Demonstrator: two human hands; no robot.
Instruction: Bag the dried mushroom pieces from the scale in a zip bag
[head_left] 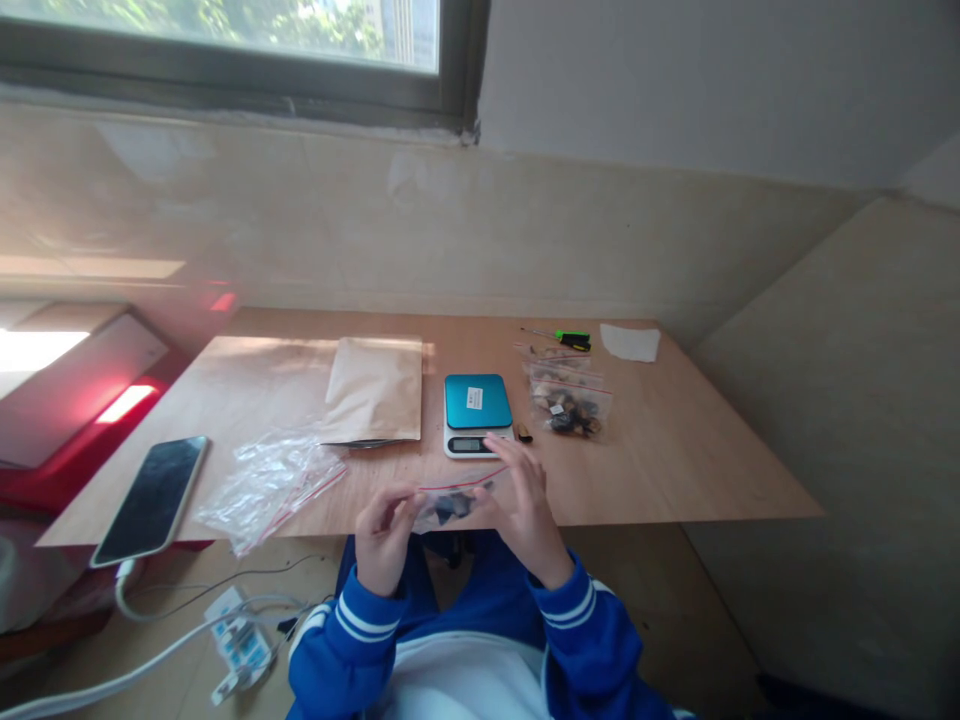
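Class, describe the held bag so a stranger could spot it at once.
On the wooden table, find the blue-topped scale near the front edge. Just before it, the left hand and right hand hold a small zip bag of dark pieces. It alone is lifted; the other bags lie on the table.

Scale (478, 413) mid-table; pouch (375, 390) just left, empty bags (270, 485) front-left, phone (152, 498) at far-left edge. Filled bags (570, 405) right of scale, screwdriver (566, 339) behind them. Small bag (450, 500) between left hand (384, 540) and right hand (523, 500), before scale.
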